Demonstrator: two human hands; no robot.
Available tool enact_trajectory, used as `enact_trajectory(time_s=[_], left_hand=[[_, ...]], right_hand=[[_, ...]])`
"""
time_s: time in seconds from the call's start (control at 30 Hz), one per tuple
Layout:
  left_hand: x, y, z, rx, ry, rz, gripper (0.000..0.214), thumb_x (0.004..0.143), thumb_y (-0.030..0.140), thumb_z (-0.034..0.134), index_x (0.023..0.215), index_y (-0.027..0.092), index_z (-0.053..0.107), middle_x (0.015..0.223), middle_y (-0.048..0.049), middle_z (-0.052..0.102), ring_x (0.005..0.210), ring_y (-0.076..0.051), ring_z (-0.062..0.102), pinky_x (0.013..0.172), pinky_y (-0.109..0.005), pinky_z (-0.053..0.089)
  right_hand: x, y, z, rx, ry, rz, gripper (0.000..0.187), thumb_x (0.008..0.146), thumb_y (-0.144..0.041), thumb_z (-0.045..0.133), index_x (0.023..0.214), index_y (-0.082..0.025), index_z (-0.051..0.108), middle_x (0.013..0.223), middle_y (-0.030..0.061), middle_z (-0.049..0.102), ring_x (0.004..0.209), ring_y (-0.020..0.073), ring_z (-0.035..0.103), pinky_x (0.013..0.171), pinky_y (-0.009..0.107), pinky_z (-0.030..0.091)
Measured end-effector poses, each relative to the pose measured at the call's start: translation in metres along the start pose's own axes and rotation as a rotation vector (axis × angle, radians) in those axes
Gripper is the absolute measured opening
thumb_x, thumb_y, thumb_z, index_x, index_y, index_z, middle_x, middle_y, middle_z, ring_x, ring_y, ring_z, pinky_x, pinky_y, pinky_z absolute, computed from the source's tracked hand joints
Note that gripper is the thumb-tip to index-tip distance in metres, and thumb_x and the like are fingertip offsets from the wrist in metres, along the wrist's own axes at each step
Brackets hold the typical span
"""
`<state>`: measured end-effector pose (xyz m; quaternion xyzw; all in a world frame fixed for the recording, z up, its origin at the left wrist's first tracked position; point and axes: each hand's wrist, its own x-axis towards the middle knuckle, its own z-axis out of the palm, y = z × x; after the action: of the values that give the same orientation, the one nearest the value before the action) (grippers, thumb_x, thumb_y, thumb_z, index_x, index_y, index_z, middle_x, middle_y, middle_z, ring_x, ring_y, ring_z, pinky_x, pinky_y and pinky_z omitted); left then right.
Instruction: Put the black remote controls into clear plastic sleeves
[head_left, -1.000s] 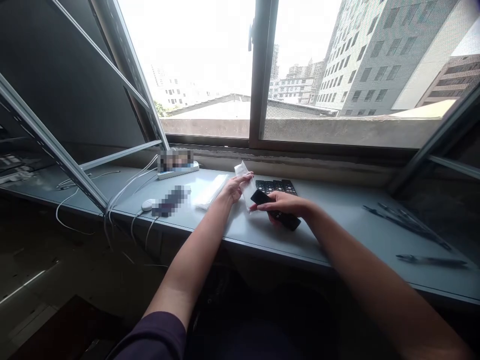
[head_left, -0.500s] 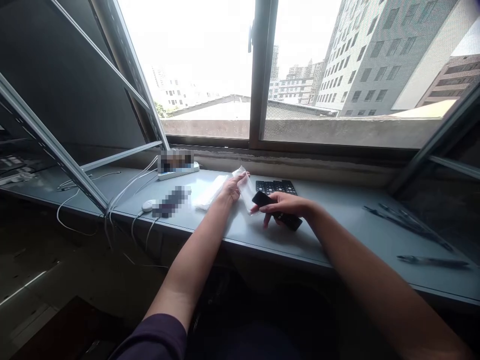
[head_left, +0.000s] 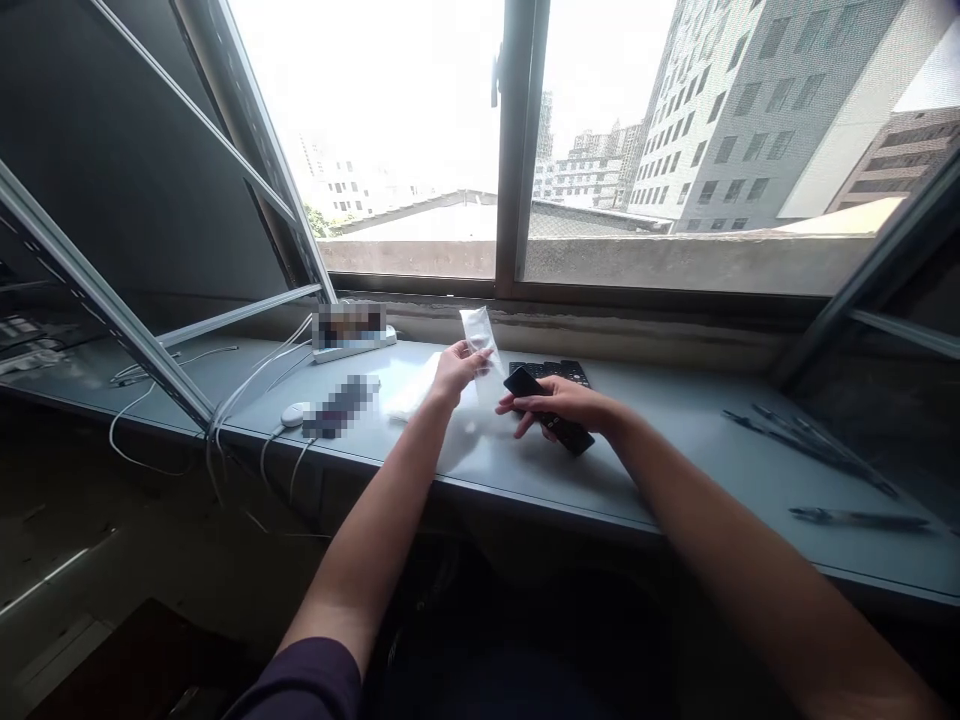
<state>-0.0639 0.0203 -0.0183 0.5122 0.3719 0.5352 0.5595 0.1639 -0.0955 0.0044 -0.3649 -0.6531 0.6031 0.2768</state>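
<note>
My left hand (head_left: pixel 460 370) pinches a clear plastic bag (head_left: pixel 475 326) and holds it upright at a slant above the desk. In my right hand (head_left: pixel 559 402) is a black remote control (head_left: pixel 571 436), its upper end close to the bag's lower edge. The remote is outside the bag as far as I can make out. Behind my right hand several more black remotes (head_left: pixel 574 372) lie side by side, partly hidden by it. A stack of flat clear bags (head_left: pixel 411 396) rests left of my left hand.
A white power strip (head_left: pixel 355 350) sits at the back left, with cables hanging over the desk edge. A round white charger (head_left: pixel 295 413) lies near a blurred-out item. Pens (head_left: pixel 859 518) lie far right. Metal frame posts (head_left: pixel 112 300) flank the grey desk (head_left: pixel 675 440) below the window.
My left hand has raised the plastic bag and turned it more upright, with the fingers now clearly pinching it. My right hand with the remote has shifted slightly left.
</note>
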Motion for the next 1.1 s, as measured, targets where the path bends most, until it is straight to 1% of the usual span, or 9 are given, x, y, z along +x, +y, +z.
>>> enact_trajectory(time_s=[0.17, 0.27, 0.33, 0.47, 0.6, 0.8, 0.9, 0.97, 1.1], left_hand=[[0.001, 0.037, -0.054, 0.329, 0.017, 0.173, 0.046, 0.083, 0.038, 0.092, 0.121, 0.018, 0.074, 0.107, -0.0108, 0.083, 0.081, -0.018, 0.075, 0.066, -0.027, 0.056], [0.005, 0.060, -0.093, 0.474, 0.018, 0.122, 0.034, 0.085, 0.036, 0.086, 0.111, 0.016, 0.077, 0.105, -0.0115, 0.083, 0.078, -0.016, 0.072, 0.063, -0.025, 0.052], [0.008, 0.070, -0.115, 0.554, 0.021, 0.094, 0.042, 0.081, 0.037, 0.087, 0.116, 0.017, 0.079, 0.101, -0.0097, 0.083, 0.073, -0.016, 0.069, 0.062, -0.025, 0.048], [0.008, 0.078, -0.141, 0.765, -0.092, -0.032, 0.043, 0.074, 0.042, 0.089, 0.109, 0.017, 0.083, 0.094, -0.0069, 0.082, 0.072, -0.017, 0.066, 0.060, -0.025, 0.042], [0.006, 0.073, -0.144, 1.059, -0.087, -0.055, 0.033, 0.074, 0.043, 0.086, 0.095, 0.018, 0.084, 0.085, -0.0044, 0.079, 0.077, -0.021, 0.069, 0.064, -0.027, 0.044], [0.010, 0.067, -0.138, 1.295, -0.069, -0.092, 0.045, 0.086, 0.055, 0.076, 0.111, 0.018, 0.083, 0.114, -0.0112, 0.083, 0.103, -0.031, 0.077, 0.081, -0.032, 0.052], [0.011, 0.066, -0.136, 1.399, -0.105, -0.168, 0.062, 0.092, 0.068, 0.065, 0.121, 0.016, 0.081, 0.130, -0.0169, 0.080, 0.116, -0.037, 0.076, 0.091, -0.036, 0.054], [0.008, 0.066, -0.133, 1.447, -0.140, -0.216, 0.079, 0.092, 0.076, 0.061, 0.139, 0.013, 0.074, 0.149, -0.0207, 0.071, 0.132, -0.041, 0.070, 0.101, -0.039, 0.054], [-0.001, 0.065, -0.120, 1.489, -0.185, -0.238, 0.119, 0.083, 0.084, 0.068, 0.174, 0.014, 0.038, 0.176, -0.0224, 0.044, 0.157, -0.043, 0.051, 0.118, -0.042, 0.046]], right_hand=[[0.000, 0.001, -0.001, 0.002, -0.008, 0.003, 0.047, 0.095, -0.050, 0.088, 0.129, -0.019, 0.082, 0.146, 0.0185, 0.076, 0.102, 0.0322, 0.086, 0.051, 0.022, 0.059], [0.000, 0.001, 0.000, 0.003, -0.009, 0.014, 0.047, 0.095, -0.050, 0.088, 0.129, -0.018, 0.082, 0.143, 0.0191, 0.077, 0.101, 0.0316, 0.086, 0.050, 0.022, 0.059], [0.000, 0.000, 0.001, 0.004, -0.008, 0.021, 0.046, 0.095, -0.049, 0.088, 0.129, -0.018, 0.082, 0.142, 0.0193, 0.077, 0.100, 0.0309, 0.086, 0.050, 0.022, 0.059], [-0.001, -0.001, 0.002, -0.001, -0.013, 0.028, 0.046, 0.095, -0.048, 0.088, 0.129, -0.017, 0.082, 0.141, 0.0192, 0.078, 0.099, 0.0297, 0.086, 0.050, 0.021, 0.058], [-0.002, -0.002, 0.002, -0.012, -0.015, 0.031, 0.046, 0.096, -0.048, 0.087, 0.130, -0.018, 0.081, 0.140, 0.0188, 0.078, 0.098, 0.0296, 0.085, 0.050, 0.022, 0.058], [-0.003, -0.002, 0.003, -0.019, -0.023, 0.034, 0.046, 0.097, -0.048, 0.086, 0.130, -0.017, 0.080, 0.139, 0.0190, 0.078, 0.098, 0.0285, 0.085, 0.051, 0.022, 0.059], [-0.003, -0.003, 0.003, -0.022, -0.023, 0.036, 0.047, 0.096, -0.048, 0.086, 0.131, -0.017, 0.080, 0.139, 0.0189, 0.079, 0.097, 0.0279, 0.085, 0.051, 0.022, 0.059], [-0.003, -0.003, 0.003, -0.023, -0.021, 0.037, 0.048, 0.096, -0.048, 0.086, 0.132, -0.017, 0.080, 0.138, 0.0188, 0.079, 0.096, 0.0274, 0.085, 0.050, 0.022, 0.058], [-0.003, -0.004, 0.003, -0.023, -0.018, 0.042, 0.048, 0.096, -0.048, 0.086, 0.132, -0.017, 0.080, 0.137, 0.0184, 0.079, 0.095, 0.0269, 0.085, 0.050, 0.022, 0.058]])
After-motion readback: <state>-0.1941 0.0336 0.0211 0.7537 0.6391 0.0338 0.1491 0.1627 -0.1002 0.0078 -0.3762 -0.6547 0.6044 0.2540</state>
